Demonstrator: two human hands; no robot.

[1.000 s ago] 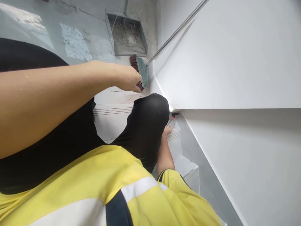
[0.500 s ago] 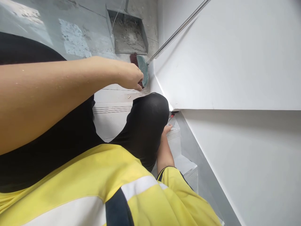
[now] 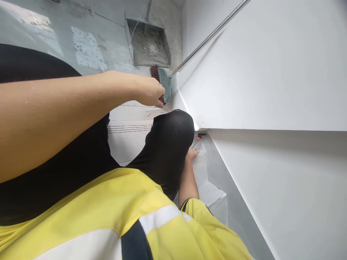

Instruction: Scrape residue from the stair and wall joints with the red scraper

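My left hand (image 3: 150, 92) reaches out over my black-trousered knee (image 3: 169, 141) to a teal broom head (image 3: 165, 83) with dark red bristles. Its fingers are bunched against the bristles and grip the head from the left. The broom's metal handle (image 3: 208, 36) runs up to the right along the white wall. My right hand (image 3: 192, 154) lies low on a white stair step (image 3: 200, 169), partly hidden by the knee, with its fingers spread and holding nothing. A small red and black tool (image 3: 197, 140) lies just beyond its fingertips.
A metal dustpan (image 3: 148, 43) holding grey dust stands on the concrete floor (image 3: 89, 50) beyond the broom. A few small chips lie on the white step (image 3: 135, 112) under the broom. White walls (image 3: 271, 72) close the right side. My yellow vest fills the bottom.
My left hand and the broom head have stayed together with only a slight shift. The right hand has stayed on the step. The view has drifted a little.
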